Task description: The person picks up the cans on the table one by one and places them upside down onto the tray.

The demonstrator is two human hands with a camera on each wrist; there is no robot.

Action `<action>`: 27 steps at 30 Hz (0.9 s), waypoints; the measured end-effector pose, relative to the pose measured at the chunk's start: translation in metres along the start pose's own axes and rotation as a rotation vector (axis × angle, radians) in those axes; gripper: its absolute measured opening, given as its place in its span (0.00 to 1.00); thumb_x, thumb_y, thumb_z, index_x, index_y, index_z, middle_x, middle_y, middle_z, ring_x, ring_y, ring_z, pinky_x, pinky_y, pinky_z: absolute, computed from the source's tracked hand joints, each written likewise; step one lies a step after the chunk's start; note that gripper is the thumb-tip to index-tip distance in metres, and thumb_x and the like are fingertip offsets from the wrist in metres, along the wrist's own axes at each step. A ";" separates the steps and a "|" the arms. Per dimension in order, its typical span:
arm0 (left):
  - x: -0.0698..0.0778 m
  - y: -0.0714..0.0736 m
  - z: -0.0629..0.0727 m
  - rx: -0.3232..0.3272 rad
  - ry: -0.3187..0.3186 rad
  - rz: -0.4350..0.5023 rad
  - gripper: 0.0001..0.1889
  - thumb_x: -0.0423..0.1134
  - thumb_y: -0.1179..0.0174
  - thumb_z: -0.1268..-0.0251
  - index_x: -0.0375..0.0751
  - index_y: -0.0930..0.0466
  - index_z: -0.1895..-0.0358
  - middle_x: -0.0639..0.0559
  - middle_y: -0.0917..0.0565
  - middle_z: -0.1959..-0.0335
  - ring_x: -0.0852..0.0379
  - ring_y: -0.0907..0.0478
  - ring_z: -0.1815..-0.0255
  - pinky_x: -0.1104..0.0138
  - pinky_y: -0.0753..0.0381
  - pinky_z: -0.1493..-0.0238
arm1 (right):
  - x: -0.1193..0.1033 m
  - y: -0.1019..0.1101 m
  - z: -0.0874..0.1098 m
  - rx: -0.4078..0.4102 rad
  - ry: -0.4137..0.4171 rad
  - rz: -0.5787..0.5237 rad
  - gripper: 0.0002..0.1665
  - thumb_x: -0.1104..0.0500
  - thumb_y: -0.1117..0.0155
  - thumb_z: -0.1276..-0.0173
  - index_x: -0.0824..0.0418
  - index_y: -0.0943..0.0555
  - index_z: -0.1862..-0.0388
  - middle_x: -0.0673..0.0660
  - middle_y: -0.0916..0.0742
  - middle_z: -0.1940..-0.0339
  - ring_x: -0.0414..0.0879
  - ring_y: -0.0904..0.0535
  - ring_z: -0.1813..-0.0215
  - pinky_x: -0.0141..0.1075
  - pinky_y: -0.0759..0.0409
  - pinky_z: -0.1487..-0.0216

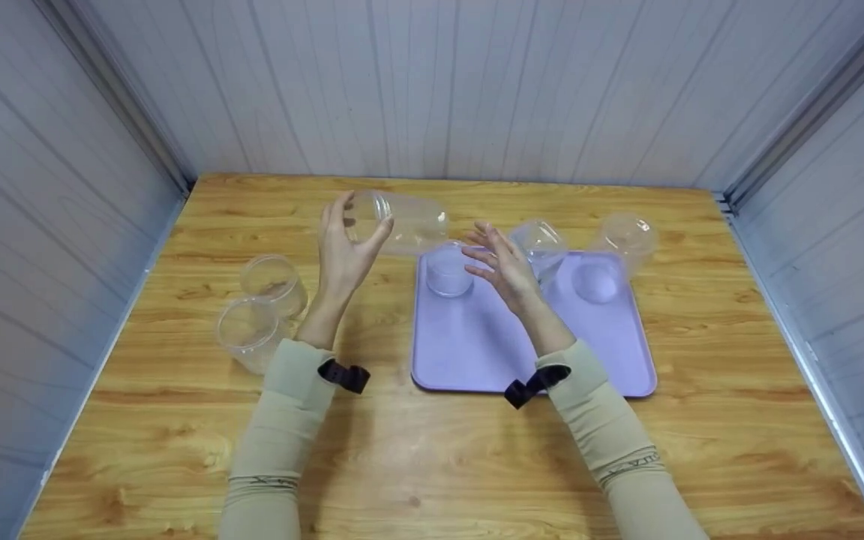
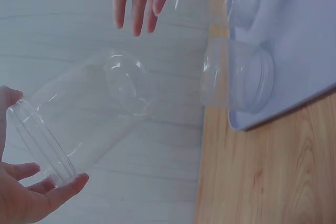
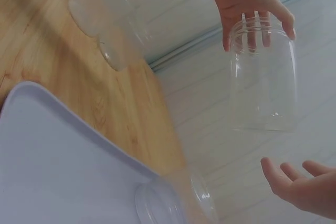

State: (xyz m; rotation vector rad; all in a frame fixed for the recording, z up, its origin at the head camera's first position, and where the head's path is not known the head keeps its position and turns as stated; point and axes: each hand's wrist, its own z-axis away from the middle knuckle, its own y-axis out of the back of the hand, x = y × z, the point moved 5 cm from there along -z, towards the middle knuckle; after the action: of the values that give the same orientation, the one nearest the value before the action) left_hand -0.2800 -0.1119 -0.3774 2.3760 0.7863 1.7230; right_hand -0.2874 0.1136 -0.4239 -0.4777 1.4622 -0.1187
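My left hand (image 1: 346, 255) grips a clear plastic jar (image 1: 402, 223) around its threaded mouth, thumb on one side and fingers on the other. The jar lies sideways in the air, its base pointing right, as the left wrist view also shows the jar (image 2: 94, 108). My right hand (image 1: 505, 270) is raised over the purple tray (image 1: 477, 352), its fingers spread and apart from the jar's base. In the right wrist view the right hand (image 3: 307, 184) holds nothing. Beneath the held jar, another clear jar (image 1: 448, 271) stands mouth down on the tray's back left corner.
Two more clear jars (image 1: 544, 244) (image 1: 623, 244) stand along the tray's back edge. On the left of the wooden table (image 1: 402, 465), two clear jars (image 1: 274, 281) (image 1: 248, 330) stand mouth up, close together beside my left forearm. Pale panel walls (image 1: 447, 90) enclose the back and sides.
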 end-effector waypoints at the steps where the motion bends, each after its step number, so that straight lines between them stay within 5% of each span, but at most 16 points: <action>1: 0.000 -0.001 0.002 0.004 0.003 0.018 0.35 0.49 0.37 0.51 0.35 0.36 0.41 0.42 0.31 0.49 0.48 0.32 0.55 0.60 0.30 0.54 | 0.000 0.000 0.001 -0.006 0.001 -0.015 0.28 0.52 0.61 0.28 0.69 0.42 0.36 0.69 0.34 0.40 0.66 0.41 0.39 0.54 0.39 0.42; 13: 0.009 -0.017 0.029 -0.037 -0.037 0.209 0.31 0.46 0.39 0.47 0.35 0.36 0.41 0.43 0.32 0.51 0.48 0.30 0.55 0.63 0.23 0.64 | 0.006 0.006 0.012 -0.055 -0.042 -0.110 0.44 0.41 0.49 0.37 0.67 0.48 0.33 0.68 0.40 0.36 0.64 0.38 0.40 0.50 0.33 0.45; 27: 0.016 -0.029 0.051 -0.059 -0.062 0.312 0.30 0.45 0.41 0.46 0.36 0.36 0.41 0.44 0.31 0.50 0.52 0.29 0.56 0.63 0.21 0.68 | 0.004 0.009 0.029 -0.120 -0.012 -0.127 0.62 0.35 0.35 0.56 0.68 0.49 0.33 0.69 0.40 0.36 0.68 0.42 0.39 0.53 0.32 0.47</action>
State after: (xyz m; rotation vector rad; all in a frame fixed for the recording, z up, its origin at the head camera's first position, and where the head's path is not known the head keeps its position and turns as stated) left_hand -0.2397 -0.0689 -0.3921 2.6074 0.3642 1.7359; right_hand -0.2602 0.1270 -0.4301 -0.6684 1.4323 -0.1288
